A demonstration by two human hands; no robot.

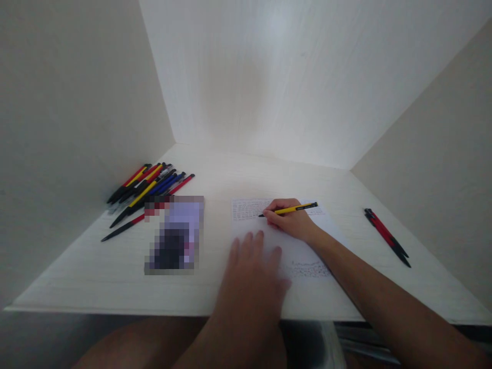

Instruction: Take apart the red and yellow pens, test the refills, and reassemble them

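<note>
My right hand (291,220) is closed in a writing grip on a yellow pen (292,209), whose tip rests on a white sheet of paper (303,246) covered in small handwriting. My left hand (251,266) lies flat on the sheet's lower left part, fingers stretched out, holding the paper down. Both forearms reach in from the bottom edge.
A pile of several red, yellow, blue and black pens (148,189) lies at the left of the white desk (96,277). A blurred-out rectangular object (175,233) sits beside it. Two red-and-black pens (386,236) lie at the right. Walls enclose the desk on three sides.
</note>
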